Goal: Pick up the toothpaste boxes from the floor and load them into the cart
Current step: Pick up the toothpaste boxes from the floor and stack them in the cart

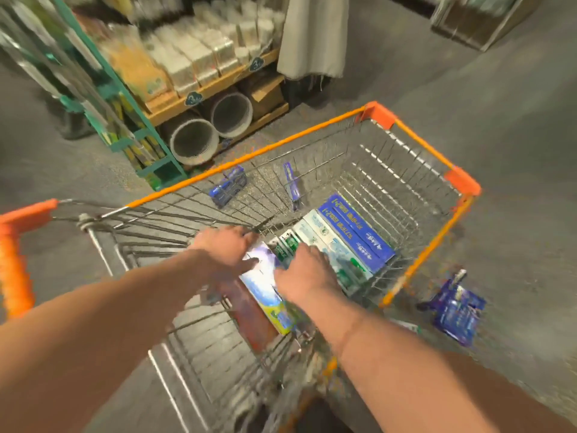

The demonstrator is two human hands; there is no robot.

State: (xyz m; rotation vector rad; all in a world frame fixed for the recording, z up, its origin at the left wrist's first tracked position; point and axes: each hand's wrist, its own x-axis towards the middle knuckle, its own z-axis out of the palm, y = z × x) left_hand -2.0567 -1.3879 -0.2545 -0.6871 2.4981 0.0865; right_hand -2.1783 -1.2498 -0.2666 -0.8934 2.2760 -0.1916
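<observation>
As both arms reach down into the wire cart [377,115], the left grip [226,251] is closed round the far end of a pale toothpaste box [265,292], lowering it in; blur hides whether the right grip [307,273] holds it or only rests on it. Dark blue cartons [359,235] and white-green cartons [324,245] already lie side by side inside. Likely next: let go, then gather the loose blue packs [456,310] on the floor [515,214] beside the cart

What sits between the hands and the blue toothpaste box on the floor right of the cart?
The cart's right wire wall, with its orange rim. The left hand and right hand are down inside the basket on loaded boxes; the blue box lies on the floor just outside that wall. Nothing else visible blocks it.
</observation>
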